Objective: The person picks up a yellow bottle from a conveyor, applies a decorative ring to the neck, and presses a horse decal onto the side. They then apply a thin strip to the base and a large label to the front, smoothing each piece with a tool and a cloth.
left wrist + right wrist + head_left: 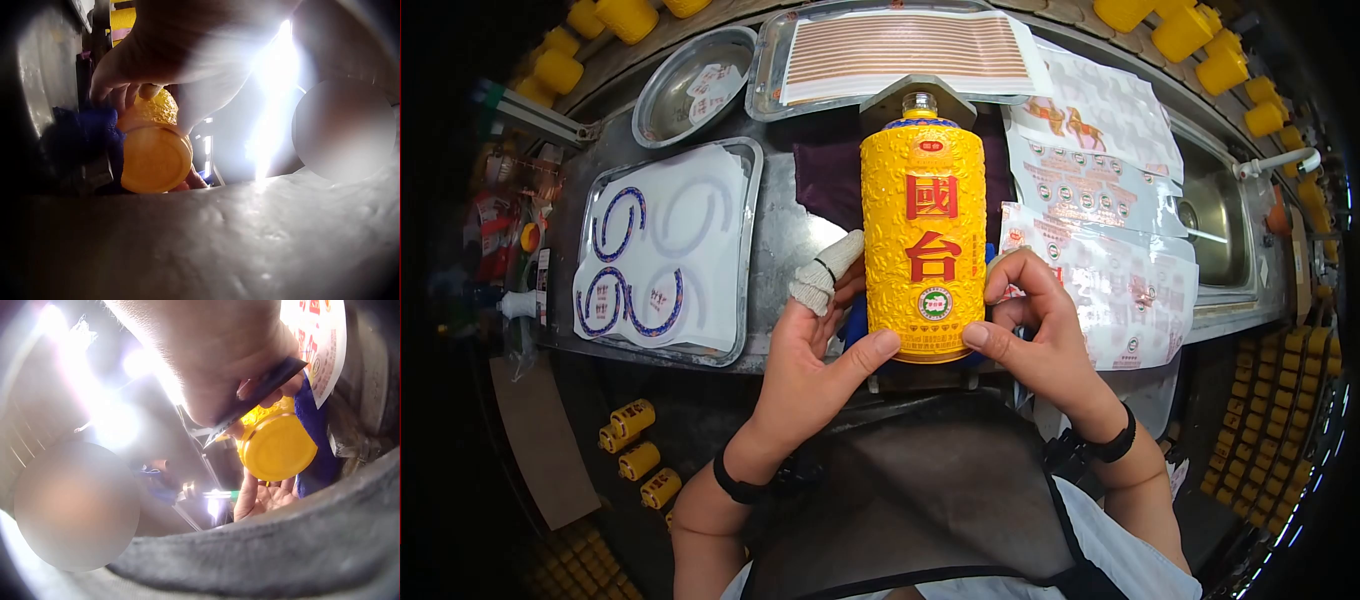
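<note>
A yellow embossed bottle point(890, 220) with large red characters, a round green emblem and a bare glass neck lies face up, its neck pointing away from me. My left hand point(815, 350) holds its lower left side, thumb on the front near the base. A white finger cover point(828, 268) with a dark band is on one of that hand's fingers. On the lower right, my right hand point(1050, 340) grips the bottle with its thumb at the base edge and fingers bent beside it. Blue padding point(81, 134) sits beside the base. A dark flat strip point(259, 397) overlaps my right hand.
To the left, a metal tray point(752, 200) bears a white sheet with blue curved decals. A metal bowl point(650, 110) and a tray with a striped sheet point(910, 50) stand behind. Printed decal sheets point(1090, 270) lie at right, before a sink point(1215, 235). Yellow bottles point(640, 460) stand around.
</note>
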{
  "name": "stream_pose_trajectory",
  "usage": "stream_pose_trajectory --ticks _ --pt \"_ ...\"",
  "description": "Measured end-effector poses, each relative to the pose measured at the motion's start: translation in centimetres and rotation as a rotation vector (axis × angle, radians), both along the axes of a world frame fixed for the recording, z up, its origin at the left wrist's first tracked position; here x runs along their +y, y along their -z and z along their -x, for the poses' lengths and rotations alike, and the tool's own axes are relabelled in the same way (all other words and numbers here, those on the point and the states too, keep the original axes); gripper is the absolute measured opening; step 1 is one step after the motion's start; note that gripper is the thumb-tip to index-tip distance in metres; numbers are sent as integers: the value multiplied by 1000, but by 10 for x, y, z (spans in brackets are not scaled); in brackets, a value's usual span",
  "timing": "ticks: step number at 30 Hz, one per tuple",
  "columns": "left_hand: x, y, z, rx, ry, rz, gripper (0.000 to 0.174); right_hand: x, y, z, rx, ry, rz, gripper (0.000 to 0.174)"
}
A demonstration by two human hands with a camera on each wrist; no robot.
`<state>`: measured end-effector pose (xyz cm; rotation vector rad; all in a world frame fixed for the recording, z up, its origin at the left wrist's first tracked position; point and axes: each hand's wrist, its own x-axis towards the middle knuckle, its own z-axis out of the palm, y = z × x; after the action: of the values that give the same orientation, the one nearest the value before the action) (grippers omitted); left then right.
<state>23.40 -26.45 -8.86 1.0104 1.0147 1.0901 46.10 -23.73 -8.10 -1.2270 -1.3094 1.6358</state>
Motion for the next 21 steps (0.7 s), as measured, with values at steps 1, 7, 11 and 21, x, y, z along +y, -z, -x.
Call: stream_pose_trajectory --ticks 1,7,11,21 --pt "0 0 0 0 1 1 76 0 0 0 1 -2 1 35" --pt "-1 1 1 12 4 2 73 0 -1 -1 -1 -16 4 32" --pt "1 4 7 -96 3 65 69 2 1 -7 74 -28 54 24" --pt "1 5 6 -41 24 25 70 0 4 -14 70 -62 33 22"
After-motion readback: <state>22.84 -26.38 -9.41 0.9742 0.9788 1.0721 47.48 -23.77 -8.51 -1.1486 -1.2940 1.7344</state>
